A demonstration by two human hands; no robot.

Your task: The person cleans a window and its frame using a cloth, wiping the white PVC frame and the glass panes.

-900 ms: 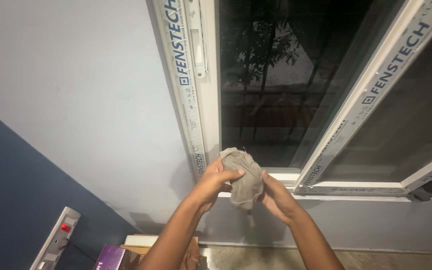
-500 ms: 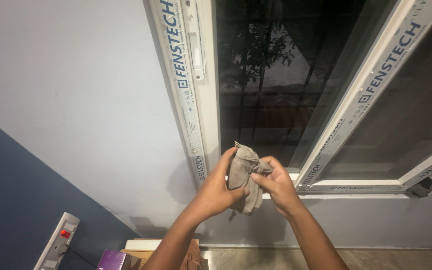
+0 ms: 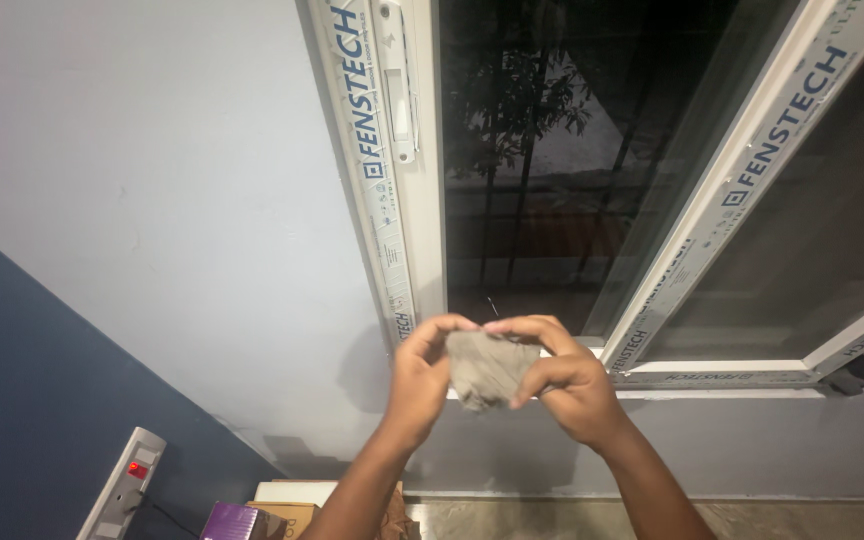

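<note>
I have both hands pinched on one small grey-brown cleaning cloth (image 3: pixel 487 368), bunched into a wad and held in the air in front of the lower edge of the window frame (image 3: pixel 407 200). My left hand (image 3: pixel 420 378) closes on the cloth's left side, thumb arched over the top edge and fingers tucked behind. My right hand (image 3: pixel 564 380) clamps the right side, forefinger reaching across the top to nearly meet the left thumb, thumb pressed into the cloth's face.

I judge the cloth light and thoroughly limp: it creases and folds wherever the fingers press, so it keeps no shape of its own and a loose corner will droop. It looks dry and matt, not slippery, and nothing about it is fragile. I would take it by a gathered fold or full handful, not a single edge.

Further left, low by the blue wall, a white power strip (image 3: pixel 122 487) shows a red light, with a purple box (image 3: pixel 237 521) beside it. Right of my hands stands the dark window pane (image 3: pixel 552 150).
</note>
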